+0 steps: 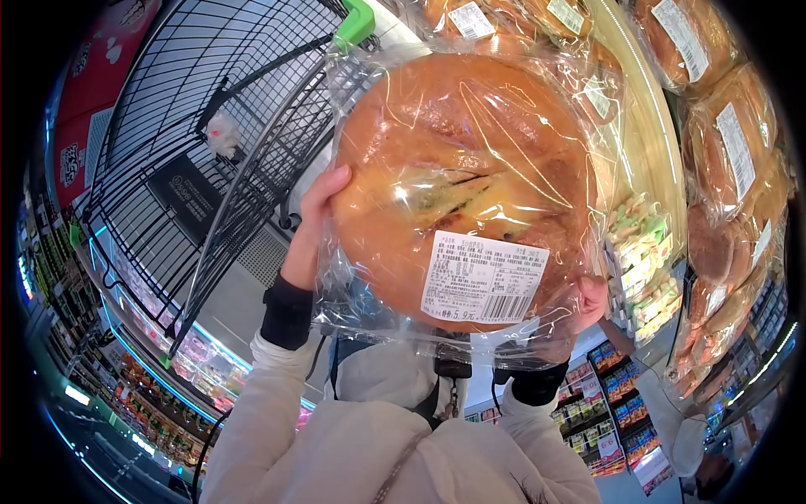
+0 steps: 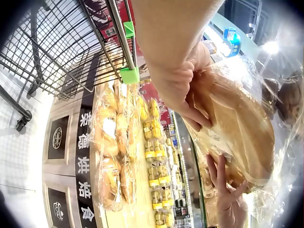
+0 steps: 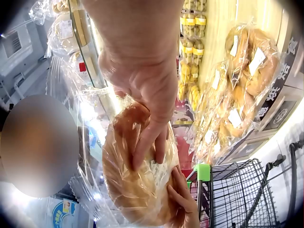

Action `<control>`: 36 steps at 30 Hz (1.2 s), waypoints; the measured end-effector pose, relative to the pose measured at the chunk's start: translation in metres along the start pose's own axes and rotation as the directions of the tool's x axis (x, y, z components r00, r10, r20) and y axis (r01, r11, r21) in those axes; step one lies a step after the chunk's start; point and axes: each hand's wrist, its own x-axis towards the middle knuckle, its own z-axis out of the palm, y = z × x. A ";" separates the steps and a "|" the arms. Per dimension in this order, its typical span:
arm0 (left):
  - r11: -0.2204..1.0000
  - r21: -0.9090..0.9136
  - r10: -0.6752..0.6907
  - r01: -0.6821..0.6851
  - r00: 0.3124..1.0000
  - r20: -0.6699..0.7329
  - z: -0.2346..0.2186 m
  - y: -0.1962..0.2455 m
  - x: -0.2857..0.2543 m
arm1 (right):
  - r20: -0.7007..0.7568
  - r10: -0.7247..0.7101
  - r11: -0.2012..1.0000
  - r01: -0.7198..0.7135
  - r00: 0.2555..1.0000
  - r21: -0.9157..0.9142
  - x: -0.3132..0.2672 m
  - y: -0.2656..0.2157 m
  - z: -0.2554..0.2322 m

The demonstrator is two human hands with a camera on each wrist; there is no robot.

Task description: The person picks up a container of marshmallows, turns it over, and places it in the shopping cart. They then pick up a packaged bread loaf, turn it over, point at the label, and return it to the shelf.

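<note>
A large round golden-brown loaf of bread (image 1: 470, 160) in a clear plastic bag is held up in front of the body, tilted toward the head camera. On its lower front is a white printed label (image 1: 484, 277) with a barcode. My left hand (image 1: 317, 214) grips the loaf's left edge, thumb on the front. At the lower right edge my right hand (image 1: 590, 301) holds the bag and loaf. Both wrist views show fingers spread across the back of the bread, the left hand (image 2: 183, 90) in one and the right hand (image 3: 149, 109) in the other.
To the left stands a black wire shopping cart (image 1: 159, 126) with green corner pieces. More bagged loaves (image 1: 730, 151) lie on the wooden display shelf (image 1: 642, 92) at the right. Small yellow packs (image 2: 156, 166) stand in rows along the counter. Stocked shelves (image 1: 621, 395) are farther back.
</note>
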 end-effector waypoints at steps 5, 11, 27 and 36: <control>0.999 0.038 0.025 -0.026 1.000 0.012 0.002 0.000 0.001 | -0.005 -0.002 1.000 0.002 1.000 0.001 0.000 0.001 0.001; 0.990 0.134 0.049 -0.049 0.999 -0.001 0.009 0.004 -0.002 | 0.000 -0.003 1.000 0.003 1.000 0.007 0.002 0.001 0.003; 1.000 -0.012 -0.026 0.028 0.996 0.090 -0.006 0.009 -0.016 | -0.168 0.199 0.979 -0.191 0.965 0.066 0.000 -0.005 0.003; 0.988 -0.149 0.085 -0.043 0.954 0.286 -0.008 0.004 -0.011 | 0.098 -0.043 0.983 0.024 0.994 0.182 -0.002 0.005 -0.006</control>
